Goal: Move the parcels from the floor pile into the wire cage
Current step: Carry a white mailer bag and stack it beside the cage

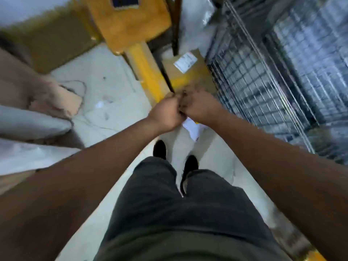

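Observation:
My left hand (165, 114) and my right hand (199, 105) meet in front of me, fists closed and touching each other. A flat white packet (192, 129) sticks out just below where they join and seems pinched between them; motion blur hides the grip. Beyond the hands a brown cardboard box (188, 76) with a white label lies on the floor against the wire cage (254, 87), which fills the right side. The floor pile of brown and grey parcels (37, 110) lies at the left.
A yellow pallet truck (131, 31) with its long yellow beam (148, 76) stands ahead, between the pile and the cage. Grey plastic bags (195, 21) lie behind the box. My legs and dark shoes (160, 149) stand on the pale concrete floor (105, 102).

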A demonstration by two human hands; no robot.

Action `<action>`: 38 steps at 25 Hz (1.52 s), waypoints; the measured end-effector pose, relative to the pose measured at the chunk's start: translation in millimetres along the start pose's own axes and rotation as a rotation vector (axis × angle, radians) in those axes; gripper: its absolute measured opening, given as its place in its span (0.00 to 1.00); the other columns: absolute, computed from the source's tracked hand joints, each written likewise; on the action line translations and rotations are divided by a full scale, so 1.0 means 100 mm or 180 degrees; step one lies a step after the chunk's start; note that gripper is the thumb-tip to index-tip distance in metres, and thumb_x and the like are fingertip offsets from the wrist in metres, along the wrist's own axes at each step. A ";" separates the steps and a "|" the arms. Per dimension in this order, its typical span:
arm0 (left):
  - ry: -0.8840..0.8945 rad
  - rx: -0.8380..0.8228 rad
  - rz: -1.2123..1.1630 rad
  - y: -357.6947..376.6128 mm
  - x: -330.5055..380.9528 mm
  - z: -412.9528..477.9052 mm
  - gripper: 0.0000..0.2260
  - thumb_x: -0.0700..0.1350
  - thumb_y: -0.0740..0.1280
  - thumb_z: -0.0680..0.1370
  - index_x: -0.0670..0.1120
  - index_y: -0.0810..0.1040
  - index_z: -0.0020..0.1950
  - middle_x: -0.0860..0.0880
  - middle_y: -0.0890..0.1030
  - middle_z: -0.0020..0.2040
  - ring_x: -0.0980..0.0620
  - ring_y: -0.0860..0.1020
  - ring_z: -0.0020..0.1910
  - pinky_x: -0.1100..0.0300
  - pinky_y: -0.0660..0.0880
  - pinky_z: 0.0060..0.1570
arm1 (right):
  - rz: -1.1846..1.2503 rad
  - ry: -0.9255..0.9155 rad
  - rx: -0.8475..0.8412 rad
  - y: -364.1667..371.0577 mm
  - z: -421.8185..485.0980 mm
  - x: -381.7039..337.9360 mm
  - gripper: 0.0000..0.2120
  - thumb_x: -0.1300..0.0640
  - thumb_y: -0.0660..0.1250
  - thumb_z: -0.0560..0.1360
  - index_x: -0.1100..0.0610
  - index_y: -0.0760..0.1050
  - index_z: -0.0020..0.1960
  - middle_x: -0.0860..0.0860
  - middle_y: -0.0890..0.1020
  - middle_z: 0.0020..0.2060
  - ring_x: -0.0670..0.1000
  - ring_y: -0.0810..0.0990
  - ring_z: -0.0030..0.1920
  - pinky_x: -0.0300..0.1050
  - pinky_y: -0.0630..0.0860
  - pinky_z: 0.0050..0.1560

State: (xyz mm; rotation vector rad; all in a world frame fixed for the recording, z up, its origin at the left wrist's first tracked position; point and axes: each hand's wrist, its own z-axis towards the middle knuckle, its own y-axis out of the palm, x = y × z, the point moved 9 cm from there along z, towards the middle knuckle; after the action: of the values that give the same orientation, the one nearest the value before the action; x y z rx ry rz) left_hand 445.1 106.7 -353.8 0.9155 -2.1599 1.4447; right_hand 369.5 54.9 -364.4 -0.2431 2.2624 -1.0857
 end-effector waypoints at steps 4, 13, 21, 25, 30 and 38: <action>-0.0428 0.0707 -0.0050 -0.87 0.05 -1.14 0.27 0.44 0.72 0.76 0.45 0.73 0.75 0.41 0.77 0.65 0.41 0.77 0.65 0.51 0.73 0.62 | -0.0329 -0.0712 -0.0089 -0.38 -0.42 -1.22 0.29 0.53 0.69 0.74 0.54 0.69 0.74 0.60 0.74 0.66 0.62 0.74 0.66 0.50 0.71 0.64; -0.2015 0.2288 -0.0776 -1.54 -1.32 -4.00 0.27 0.53 0.73 0.77 0.55 0.72 0.75 0.51 0.78 0.66 0.50 0.78 0.63 0.52 0.76 0.61 | -0.1226 -0.2362 -0.0676 0.61 -1.47 -3.84 0.30 0.48 0.70 0.76 0.48 0.67 0.76 0.54 0.74 0.67 0.57 0.77 0.64 0.54 0.77 0.61; -0.3443 0.3093 -0.1195 -0.80 -1.79 -6.46 0.26 0.53 0.71 0.78 0.56 0.71 0.76 0.52 0.77 0.68 0.52 0.76 0.67 0.56 0.75 0.61 | -0.1784 -0.3719 -0.1547 1.91 -2.88 -5.08 0.34 0.45 0.67 0.78 0.42 0.57 0.80 0.49 0.68 0.73 0.53 0.74 0.68 0.52 0.77 0.59; -0.4361 0.3857 -0.1583 -0.07 -1.50 -7.36 0.25 0.54 0.71 0.79 0.57 0.71 0.75 0.53 0.77 0.67 0.51 0.77 0.65 0.52 0.76 0.60 | -0.2353 -0.4609 -0.1952 2.41 -3.51 -5.41 0.34 0.43 0.66 0.78 0.43 0.55 0.81 0.49 0.67 0.73 0.55 0.72 0.70 0.53 0.76 0.63; -0.5145 0.4616 -0.2066 0.68 -0.88 -7.82 0.25 0.53 0.71 0.79 0.55 0.72 0.76 0.52 0.77 0.68 0.51 0.76 0.66 0.52 0.75 0.62 | -0.2885 -0.5440 -0.2390 3.01 -4.38 -5.47 0.35 0.43 0.66 0.78 0.43 0.56 0.80 0.51 0.69 0.72 0.57 0.71 0.71 0.53 0.73 0.65; -0.5658 0.5445 -0.2885 1.87 -0.25 -8.52 0.25 0.54 0.72 0.78 0.57 0.73 0.75 0.53 0.77 0.67 0.53 0.77 0.64 0.51 0.76 0.63 | -0.3447 -0.5905 -0.3072 4.03 -5.71 -4.93 0.35 0.42 0.67 0.77 0.44 0.58 0.80 0.52 0.69 0.72 0.56 0.73 0.70 0.50 0.72 0.67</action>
State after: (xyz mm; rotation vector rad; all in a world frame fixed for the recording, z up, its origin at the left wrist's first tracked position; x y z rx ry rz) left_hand 298.1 943.5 -156.3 3.8005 0.5330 1.6098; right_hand 459.2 884.7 -176.8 -1.9387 0.5291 0.2470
